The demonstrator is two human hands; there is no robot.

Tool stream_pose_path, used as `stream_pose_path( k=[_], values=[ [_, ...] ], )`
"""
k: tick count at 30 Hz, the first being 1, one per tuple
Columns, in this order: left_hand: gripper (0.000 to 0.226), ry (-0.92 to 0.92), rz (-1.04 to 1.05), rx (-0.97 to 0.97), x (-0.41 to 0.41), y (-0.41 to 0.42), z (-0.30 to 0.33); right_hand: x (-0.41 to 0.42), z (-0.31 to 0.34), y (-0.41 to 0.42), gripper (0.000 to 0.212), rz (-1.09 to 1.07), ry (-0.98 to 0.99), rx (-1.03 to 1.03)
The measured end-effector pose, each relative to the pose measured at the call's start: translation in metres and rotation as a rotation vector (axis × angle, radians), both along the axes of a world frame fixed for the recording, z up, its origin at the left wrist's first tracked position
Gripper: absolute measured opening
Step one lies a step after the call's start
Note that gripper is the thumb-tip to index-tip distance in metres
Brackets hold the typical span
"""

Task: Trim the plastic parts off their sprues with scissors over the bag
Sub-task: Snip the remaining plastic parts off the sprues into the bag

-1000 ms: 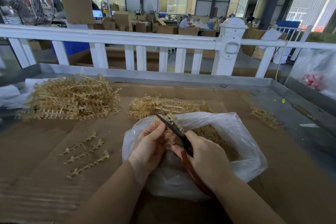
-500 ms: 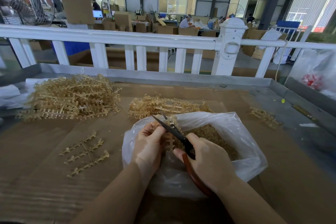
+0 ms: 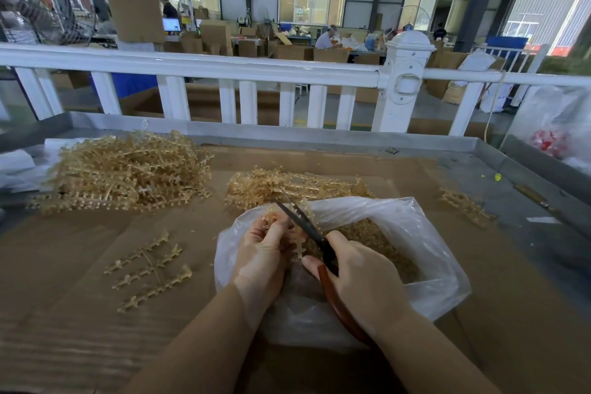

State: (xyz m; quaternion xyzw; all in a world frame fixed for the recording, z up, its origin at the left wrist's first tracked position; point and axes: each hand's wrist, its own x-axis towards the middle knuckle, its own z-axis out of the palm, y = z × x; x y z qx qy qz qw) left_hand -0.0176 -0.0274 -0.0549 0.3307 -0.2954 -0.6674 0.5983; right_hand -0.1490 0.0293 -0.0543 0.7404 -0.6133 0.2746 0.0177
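Sprue (image 3: 295,241) sits pinched in the left hand (image 3: 263,253) over the bag (image 3: 425,233), while the right hand (image 3: 361,278) grips the scissors (image 3: 307,224). Many cut parts already fill the bag; two piles (image 3: 128,173) on the counter (image 3: 80,313) look untrimmed, so much remains.

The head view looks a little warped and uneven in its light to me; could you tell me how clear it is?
Head view: wide-angle bend bows the white railing; the doorway at far right is blown out by daylight; the scissors and both hands, left hand, right hand, read sharply; the bag shows soft glare.
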Motion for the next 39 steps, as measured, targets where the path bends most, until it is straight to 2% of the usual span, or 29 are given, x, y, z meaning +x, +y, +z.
stream_pose_path(
  k=[9, 16, 22, 33, 37, 39],
  values=[
    [0.045, 0.036, -0.032, -0.012, 0.0008, 0.0007, 0.0016, 0.0054, -0.0004, -0.0017, 0.036, -0.023, 0.058, -0.023],
    [0.021, 0.025, -0.018, 0.043, -0.0015, 0.0019, 0.0021, 0.0028, -0.0039, -0.0048, 0.032, -0.038, 0.087, -0.022],
    [0.015, -0.026, -0.06, 0.061, -0.0007, 0.0004, 0.0036, 0.0011, -0.0038, -0.0067, 0.034, -0.038, 0.107, -0.023],
    [0.019, -0.041, -0.119, 0.073, 0.0026, -0.0013, 0.0043, 0.0056, -0.0004, -0.0029, 0.038, -0.03, 0.038, -0.042],
    [0.011, -0.034, -0.145, 0.074, 0.0046, -0.0015, 0.0039, 0.0052, -0.0009, -0.003, 0.037, -0.026, 0.042, -0.044],
    [0.024, -0.003, -0.176, 0.069, 0.0054, -0.0008, 0.0052, 0.0044, -0.0011, -0.0025, 0.036, -0.018, 0.031, -0.05]
  ],
)
